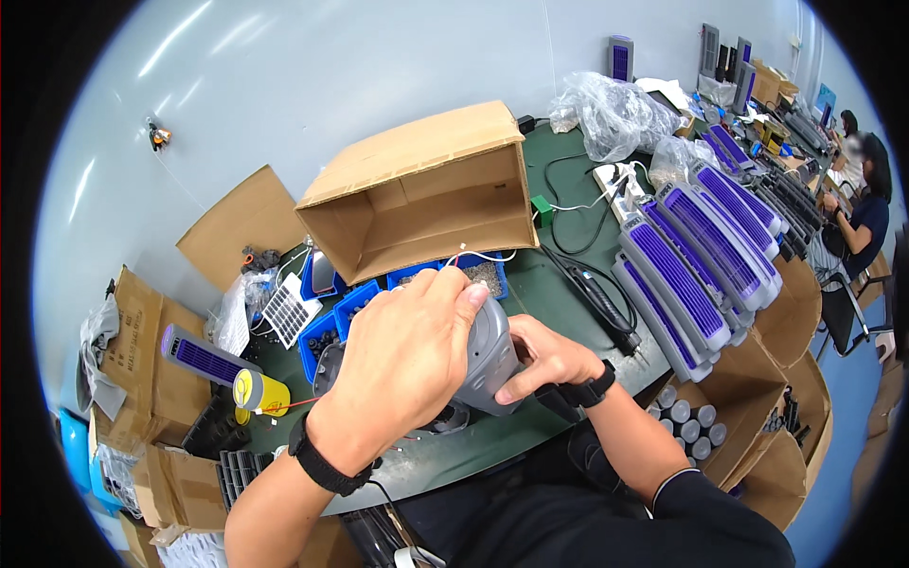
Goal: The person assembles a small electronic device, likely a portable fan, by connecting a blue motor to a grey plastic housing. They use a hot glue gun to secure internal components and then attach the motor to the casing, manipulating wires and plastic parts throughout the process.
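Note:
A grey rounded plastic housing [489, 358] is held up over the near part of the bench, tilted. My left hand [402, 346] is closed over its upper left side, the thumb bent at the top edge; the fingertips are hidden. Thin wires [485, 255] with a small white connector stick out just beyond that hand. On the right side, my right hand [552, 362] grips the housing between thumb and fingers. Under the hands, partly covered, lies a dark round part [450, 417].
An open cardboard box [431, 213] lies behind blue parts bins [355, 303]. At right are an electric screwdriver [597, 308], a power strip [620, 189] and stacked grey-purple tower units [682, 270]. A yellow container [262, 392] stands left. Cardboard boxes [724, 426] flank the bench. Other people [862, 204] sit far right.

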Demonstrator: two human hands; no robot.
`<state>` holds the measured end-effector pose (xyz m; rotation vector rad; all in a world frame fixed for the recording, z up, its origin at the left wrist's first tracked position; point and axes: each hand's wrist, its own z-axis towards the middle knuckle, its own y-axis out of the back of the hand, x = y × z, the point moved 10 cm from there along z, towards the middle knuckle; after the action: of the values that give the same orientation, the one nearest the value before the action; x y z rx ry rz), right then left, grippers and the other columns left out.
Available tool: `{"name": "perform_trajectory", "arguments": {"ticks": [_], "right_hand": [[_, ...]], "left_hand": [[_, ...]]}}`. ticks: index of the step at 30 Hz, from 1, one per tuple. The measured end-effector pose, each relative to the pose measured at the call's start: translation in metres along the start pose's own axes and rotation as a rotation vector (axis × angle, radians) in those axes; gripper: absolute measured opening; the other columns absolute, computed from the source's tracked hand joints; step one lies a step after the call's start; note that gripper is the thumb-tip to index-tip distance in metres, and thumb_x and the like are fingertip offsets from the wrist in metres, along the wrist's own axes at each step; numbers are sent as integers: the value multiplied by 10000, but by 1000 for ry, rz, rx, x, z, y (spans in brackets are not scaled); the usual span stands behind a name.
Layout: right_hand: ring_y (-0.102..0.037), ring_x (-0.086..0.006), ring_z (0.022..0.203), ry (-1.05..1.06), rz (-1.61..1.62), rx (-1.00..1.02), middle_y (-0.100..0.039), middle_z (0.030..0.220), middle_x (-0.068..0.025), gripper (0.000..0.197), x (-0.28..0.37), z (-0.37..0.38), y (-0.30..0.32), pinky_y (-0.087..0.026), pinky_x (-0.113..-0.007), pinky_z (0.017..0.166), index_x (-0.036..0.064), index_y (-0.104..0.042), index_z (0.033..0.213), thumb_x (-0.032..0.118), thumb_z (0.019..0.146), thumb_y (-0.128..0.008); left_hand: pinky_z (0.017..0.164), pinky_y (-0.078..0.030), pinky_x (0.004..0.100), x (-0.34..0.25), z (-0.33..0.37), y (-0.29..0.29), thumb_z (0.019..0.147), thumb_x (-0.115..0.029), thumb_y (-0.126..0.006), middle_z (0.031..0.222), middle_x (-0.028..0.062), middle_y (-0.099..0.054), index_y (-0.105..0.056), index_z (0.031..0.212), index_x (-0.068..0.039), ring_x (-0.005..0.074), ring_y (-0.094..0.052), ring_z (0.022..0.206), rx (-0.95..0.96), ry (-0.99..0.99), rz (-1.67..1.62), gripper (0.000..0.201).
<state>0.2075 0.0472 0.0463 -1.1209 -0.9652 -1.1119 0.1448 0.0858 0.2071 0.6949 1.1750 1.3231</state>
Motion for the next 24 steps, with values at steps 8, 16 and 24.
{"name": "perform_trajectory", "arguments": {"ticks": [8, 16, 24], "right_hand": [[-654, -432, 1251, 141, -882, -770, -606, 1399, -290, 1203, 5, -53, -18, -548, -465, 1028, -32, -344, 1578, 389, 664, -1002], [-729, -436, 1085, 231, -843, -647, -718, 1181, -262, 934, 24, -6, 24, -588, -462, 930, 11, -408, 1457, 219, 696, -907], [-650, -281, 1233, 87, -689, -639, -661, 1300, -194, 889, 4, -6, 49, -482, -424, 1112, 5, -430, 1447, 139, 713, -913]], "left_hand": [[801, -515, 506, -5, 8, -1, 1095, -238, -533, 997, 205, -680, -650, 1100, -13, 430, -651, 925, -55, -129, -47, 254], [1065, -519, 442, -5, -124, 111, 1030, -179, -594, 1429, 282, -618, -563, 1427, 70, 358, -660, 1283, -559, 26, -125, 470], [1034, -529, 439, 191, -300, -27, 910, -89, -784, 1359, 270, -662, -476, 1528, 1, 378, -690, 1184, -199, 761, -168, 696]]}}
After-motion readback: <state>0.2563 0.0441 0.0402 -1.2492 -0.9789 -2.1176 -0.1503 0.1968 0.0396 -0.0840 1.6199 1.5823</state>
